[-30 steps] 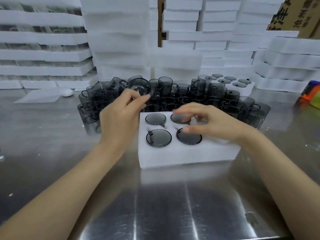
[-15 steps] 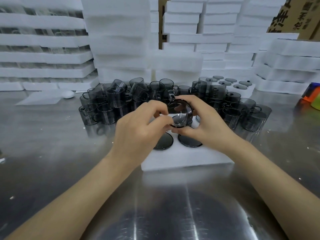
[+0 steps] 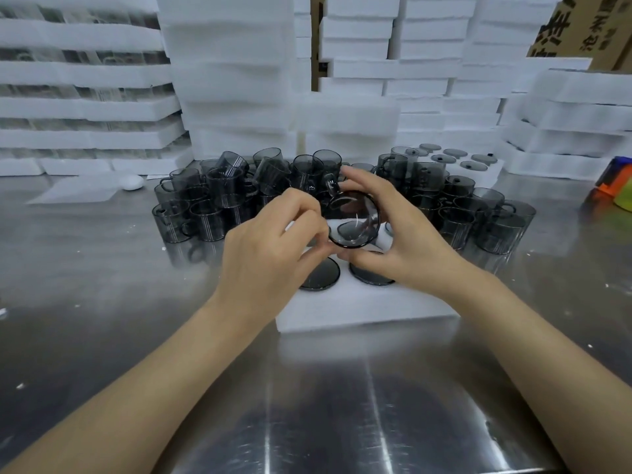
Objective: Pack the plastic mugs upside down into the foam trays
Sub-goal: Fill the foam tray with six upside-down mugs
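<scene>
Both hands held one smoky plastic mug between them, raised just above the foam tray. Right hand: fingers arched over the far side of the mug, thumb curled under its near edge, a full clasp. Left hand: fingertips and thumb pinched at the mug's left rim. The mug lay tilted on its side, one round end turned toward the person; which end, I could not tell. Directly beneath the grip, in the tray's near row, sat the left seated mug and the right seated mug, both upside down, only their dark round bases showing. Tray pockets beyond those were hidden by the hands. Beyond the grip and spreading to either side of it: a crowd of loose mugs, some upright, some tumbled, on the steel table. Farther beyond, to the right: a second tray filled with inverted mugs. Behind everything: stacks of white foam trays and a cardboard box. Well off to the left of the grip: a small white rounded object. At the far right: an orange, blue and green item, not identifiable.
</scene>
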